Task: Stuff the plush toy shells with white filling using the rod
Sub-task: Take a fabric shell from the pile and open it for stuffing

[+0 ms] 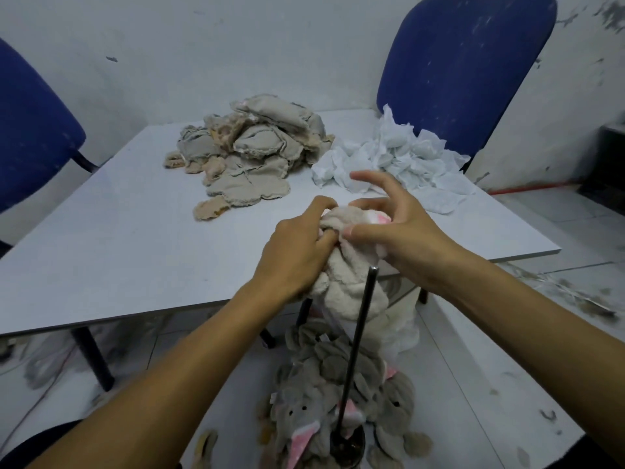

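Centre of frame: both hands work a cream plush shell held over the near edge of the desk. Left hand grips the shell's left side, fingers curled into the fabric; fingertips mostly buried in it, so exact hold is hard to read. Right hand pinches the shell's top w/ thumb and a lower finger, index and another finger lifted straight above it. A bit of pink shows on the shell just under the right fingers; can't tell what part it is.

Dark rod stands near-upright, slightly tilted, its top end just below the right hand and touching or just in front of the shell — can't tell which. Its base sits in a dark round foot at bottom centre, partly hidden by grey plush toys heaped on the floor; pile is cut off by the bottom edge.

Upper centre on the desk: heap of flat beige shells, inside-out look, count unclear. Right of it, touching or just beside: white filling, crumpled. More white stuff under the desk, lower centre-right, mostly hidden by the shell and the right arm.

Blue chair upper right behind the desk; another at far left, cut off.
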A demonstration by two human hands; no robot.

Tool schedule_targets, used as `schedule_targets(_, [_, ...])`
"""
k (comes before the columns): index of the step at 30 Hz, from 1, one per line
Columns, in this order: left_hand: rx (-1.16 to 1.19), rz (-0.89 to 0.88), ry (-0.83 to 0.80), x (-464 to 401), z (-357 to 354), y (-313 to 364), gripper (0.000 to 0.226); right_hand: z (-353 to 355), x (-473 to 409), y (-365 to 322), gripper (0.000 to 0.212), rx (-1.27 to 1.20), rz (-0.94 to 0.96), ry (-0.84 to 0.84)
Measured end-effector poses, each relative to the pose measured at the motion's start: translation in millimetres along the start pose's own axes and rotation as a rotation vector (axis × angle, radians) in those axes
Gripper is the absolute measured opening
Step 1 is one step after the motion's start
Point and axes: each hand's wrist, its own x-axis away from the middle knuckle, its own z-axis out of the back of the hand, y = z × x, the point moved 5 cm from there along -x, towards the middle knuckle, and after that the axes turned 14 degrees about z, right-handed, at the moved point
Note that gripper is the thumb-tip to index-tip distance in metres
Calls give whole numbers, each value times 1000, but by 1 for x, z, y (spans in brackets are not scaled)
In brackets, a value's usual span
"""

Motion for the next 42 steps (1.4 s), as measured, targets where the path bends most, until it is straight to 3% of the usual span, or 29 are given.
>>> schedule_targets(3, [280,112,4,1,7,-3,35,0,5,-8,73,240,59,-64])
schedule_targets(6, [446,116,-224,7,1,3,82,-2,13,-11,64,257,79,-48])
schedule_targets(8, [567,125,-315,10,5,5,93,-3,18,-21,63,294,186,-96])
schedule_targets(11, [711,50,-429,13,15,10,67,2,24,-43,59,348,373,-98])
schedule_targets(13, [647,-15,-485,16,22,11,43,8,28,-46,57,416,418,-77])
schedule_targets(18, [421,4,-737,27,20,1,49,14,43,-36,54,515,391,-113])
schedule_targets(20, [440,21,-724,28,21,0,44,15,47,-39,58,565,466,-121])
schedule_targets(24, [354,-9,-591,25,28,-4,32,14,46,-35,57,643,380,-228])
schedule_targets(26, [349,-26,-516,25,30,-5,24,16,46,-40,56,659,432,-195])
schedule_targets(28, [341,-60,-394,22,35,-5,28,19,43,-45,56,672,495,-148])
schedule_targets(30, [289,-76,-315,21,39,-5,31,18,39,-38,57,704,418,-193])
schedule_targets(32, [210,-78,-299,21,36,-9,26,15,40,-29,60,748,347,-268])
schedule_targets(36, [283,-69,-296,17,37,-12,27,21,40,-36,58,663,464,-149])
schedule_targets(39, [261,-80,-383,17,41,-14,31,18,36,-21,56,687,314,-257])
schedule_targets(42, [177,-47,-428,14,35,-26,19,19,34,-10,58,643,231,-311])
